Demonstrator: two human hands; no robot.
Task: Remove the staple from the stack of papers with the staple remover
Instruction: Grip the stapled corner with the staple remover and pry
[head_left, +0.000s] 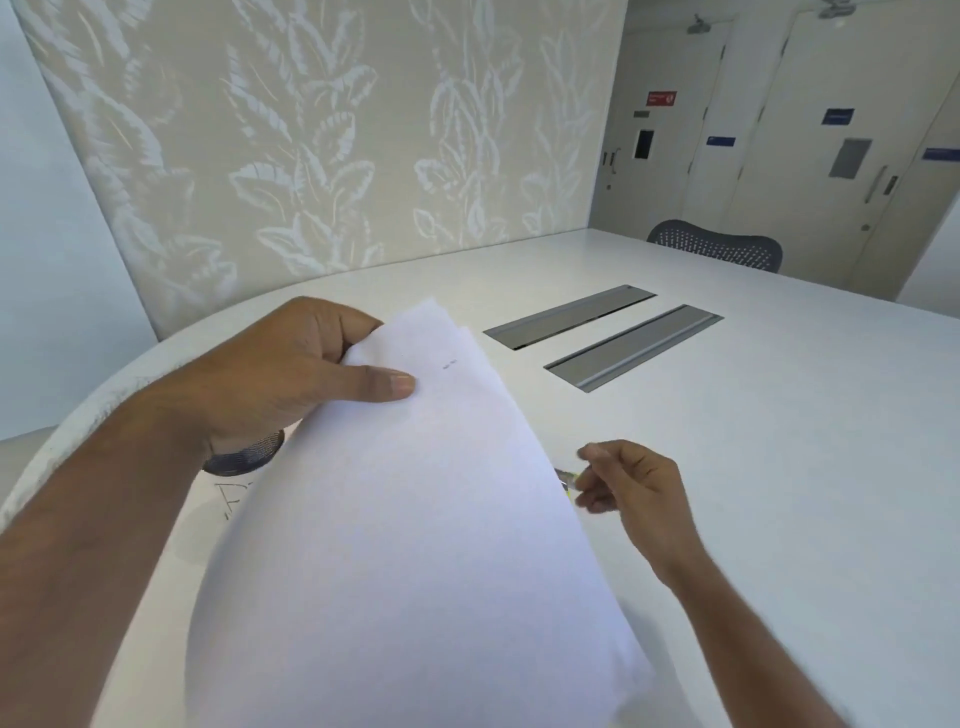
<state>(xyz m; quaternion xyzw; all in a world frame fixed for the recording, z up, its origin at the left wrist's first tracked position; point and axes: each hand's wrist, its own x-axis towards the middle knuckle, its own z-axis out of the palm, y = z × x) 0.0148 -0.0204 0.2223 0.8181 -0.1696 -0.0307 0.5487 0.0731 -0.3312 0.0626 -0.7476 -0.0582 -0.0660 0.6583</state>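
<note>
My left hand (291, 374) pinches the light, floppy stack of papers (415, 519) beside its staple (449, 365); my right hand (631, 486), below the stack's right edge, grips something small I cannot identify.

White stack of papers (415, 519) over a white bench (779, 467); grey cable hatches (631, 345); beige wall panel (311, 130) with pale leaf pattern

White table (779, 467); grey chair (714, 249)
</note>
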